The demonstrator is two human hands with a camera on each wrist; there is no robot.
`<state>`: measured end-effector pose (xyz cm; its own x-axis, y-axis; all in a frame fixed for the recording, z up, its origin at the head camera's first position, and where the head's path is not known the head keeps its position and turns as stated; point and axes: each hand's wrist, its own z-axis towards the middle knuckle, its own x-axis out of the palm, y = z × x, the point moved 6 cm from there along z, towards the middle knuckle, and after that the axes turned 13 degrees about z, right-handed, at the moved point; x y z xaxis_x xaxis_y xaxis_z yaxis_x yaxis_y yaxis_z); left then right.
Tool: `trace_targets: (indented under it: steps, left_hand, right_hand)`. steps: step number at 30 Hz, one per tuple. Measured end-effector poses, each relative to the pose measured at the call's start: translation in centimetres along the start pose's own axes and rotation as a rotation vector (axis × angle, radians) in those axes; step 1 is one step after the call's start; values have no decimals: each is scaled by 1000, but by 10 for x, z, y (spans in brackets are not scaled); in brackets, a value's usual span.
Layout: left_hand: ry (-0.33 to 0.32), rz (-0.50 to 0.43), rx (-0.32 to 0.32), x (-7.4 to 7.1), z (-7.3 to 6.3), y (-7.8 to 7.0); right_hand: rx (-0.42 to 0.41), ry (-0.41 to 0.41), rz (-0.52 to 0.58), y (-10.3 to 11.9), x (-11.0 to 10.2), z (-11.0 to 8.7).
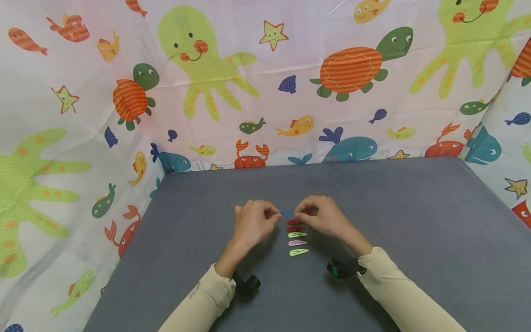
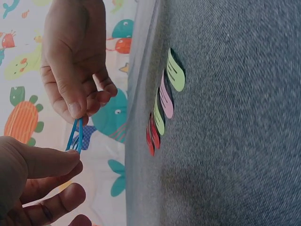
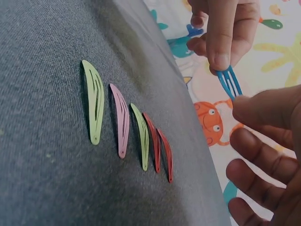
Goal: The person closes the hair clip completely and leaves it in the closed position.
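Observation:
A blue snap hair clip [image 3: 228, 82] is stretched between both hands, above the far end of a column of clips. My left hand [image 1: 255, 221] pinches one end between thumb and forefinger. The other end is pinched by my right hand [image 1: 324, 216] in the same way. In the left wrist view the blue clip's slotted frame shows between the two thumbs. Below it on the grey cloth lie two red clips [image 1: 296, 222], a green clip [image 1: 297, 235], a pink clip [image 1: 297, 243] and another green clip [image 1: 299, 252] nearest me.
A grey cloth [image 1: 199, 198] covers the table. Behind and at both sides hangs a white curtain [image 1: 232, 27] printed with sea animals. Dark camera straps sit on the wrists, with the left wrist camera [image 1: 248, 285] low over the cloth.

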<state>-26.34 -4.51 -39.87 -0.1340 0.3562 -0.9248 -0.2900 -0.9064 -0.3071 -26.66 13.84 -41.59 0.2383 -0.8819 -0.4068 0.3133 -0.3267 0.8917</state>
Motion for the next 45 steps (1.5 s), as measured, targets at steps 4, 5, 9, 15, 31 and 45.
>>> trace_targets:
  steps: [4,5,9,15,31,45]
  left_hand:
    - [-3,-2,17,1,-1,-3]
    - [-2,-1,22,2,-1,-4]
    - [2,-6,35,3,-2,-6]
    - [3,-14,47,5,-2,-7]
    - [-12,-18,82,5,-3,-10]
    - [2,-22,99,4,-5,-15]
  right_hand:
    - [16,-3,29,-2,-2,-5]
    - [19,-2,32,-3,-2,-6]
    - [27,-1,47,-4,-3,-9]
    - [36,5,87,-7,-4,-10]
    - [68,-19,94,-8,-6,-13]
    - [-57,6,22,-4,-5,-14]
